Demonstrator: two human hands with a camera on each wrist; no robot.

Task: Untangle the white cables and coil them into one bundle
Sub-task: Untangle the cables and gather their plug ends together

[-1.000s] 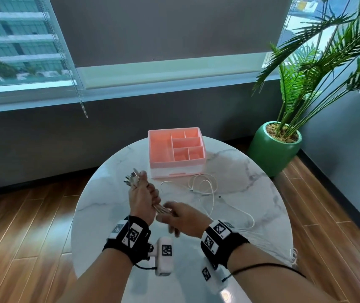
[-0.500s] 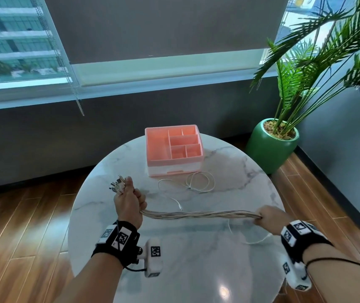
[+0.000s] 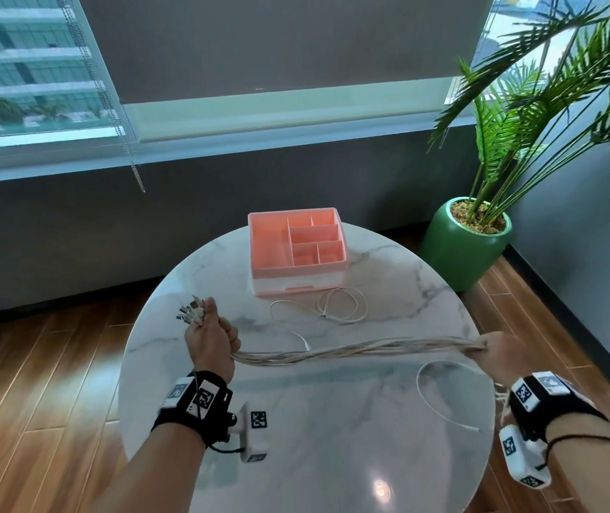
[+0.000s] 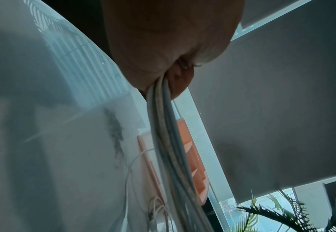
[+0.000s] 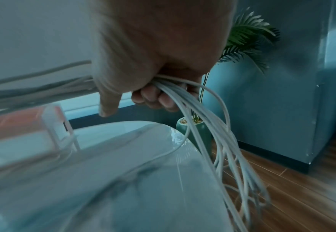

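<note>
Many white cables (image 3: 355, 351) run as one straightened strand in front of the pink organizer (image 3: 296, 249), stretched above the desk (image 3: 333, 438), probably to comb out tangles before coiling. Left hand (image 3: 209, 336) fists the plug ends; right hand (image 3: 501, 351) is curled tight around the strand, loose tails hanging past it.

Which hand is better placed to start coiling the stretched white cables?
Probably the right hand: it grips the white cables midway, tails hanging free beyond it. The left hand anchors the plug ends.
</note>
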